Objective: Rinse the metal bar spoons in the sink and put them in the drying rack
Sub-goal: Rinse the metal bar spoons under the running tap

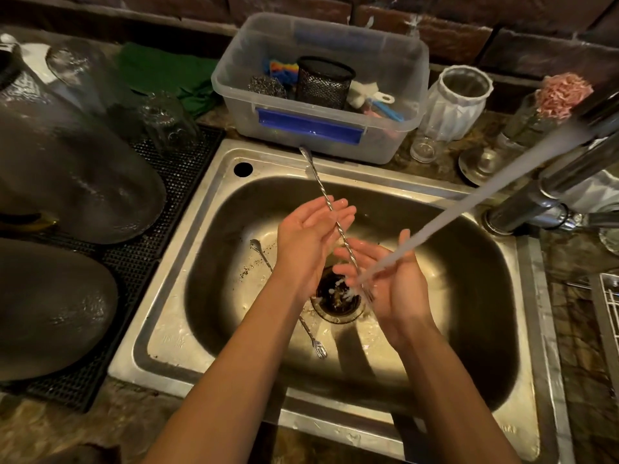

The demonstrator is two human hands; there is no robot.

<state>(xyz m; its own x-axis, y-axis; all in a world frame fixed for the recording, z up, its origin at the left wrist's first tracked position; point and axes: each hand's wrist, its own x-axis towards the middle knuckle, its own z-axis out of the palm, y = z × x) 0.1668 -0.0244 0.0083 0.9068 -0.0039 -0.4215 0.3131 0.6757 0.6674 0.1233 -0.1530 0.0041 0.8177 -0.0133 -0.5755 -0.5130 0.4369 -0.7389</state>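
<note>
Head view, and we are looking straight down the forearms into the steel sink [214, 182]. Nearest to us, a second bar spoon [313, 339] is lying on the basin floor, its forked end pointing our way and its bowl end poking out past the left wrist, so that one is waiting its turn. Just beyond, the right hand [395, 283] is cupping upward over the drain [336, 296], fingers [355, 254] loosely spread, and the water stream [469, 209] is pouring right into that palm. The left hand [308, 236] is sitting a little farther, palm turned inward, its fingers extended and lying close together. Between the two palms the long twisted bar spoon [330, 212] is running diagonally, lower end in the splash, upper tip reaching over the far rim of the sink; it looks rolled or cradled between the palms rather than pinched. Off to the right edge, a white wire drying rack [611, 296] is peeking in, and no spoon is visible in the part that shows. Farther back on the desk, a clear plastic tub [395, 105] is holding scrubbers. My read: early days, one spoon mid-rinse, one still unwashed, racking all to come.
</note>
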